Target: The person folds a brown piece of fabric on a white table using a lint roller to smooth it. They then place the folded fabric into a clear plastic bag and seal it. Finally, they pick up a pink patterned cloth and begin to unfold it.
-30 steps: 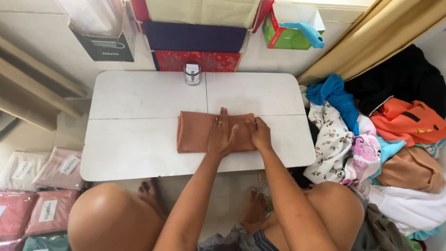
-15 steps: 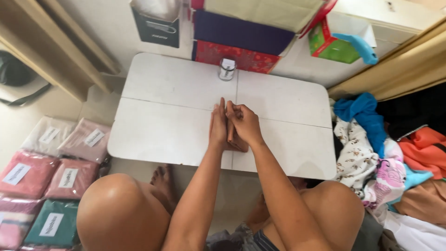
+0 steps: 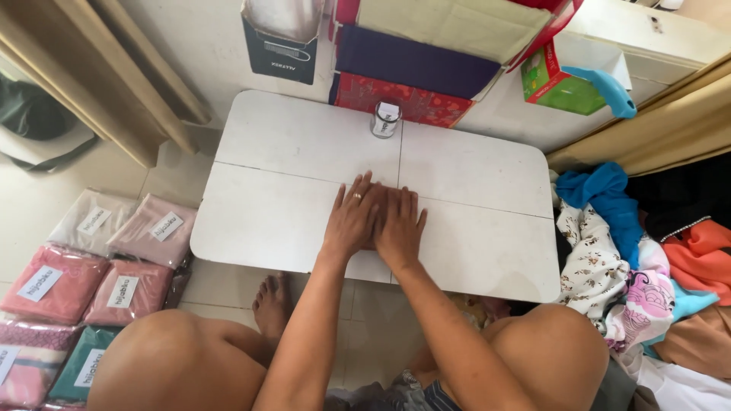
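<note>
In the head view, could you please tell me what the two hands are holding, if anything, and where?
Both the left hand and right hand lie flat, side by side on the white folding table, pressing on something almost wholly hidden beneath; nothing is gripped.

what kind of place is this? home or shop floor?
Likely a home packing spot for a small clothing business: a low white folding table on a tiled floor, labelled bagged garments stacked beside it, and a loose pile of clothes on the other side.
</note>
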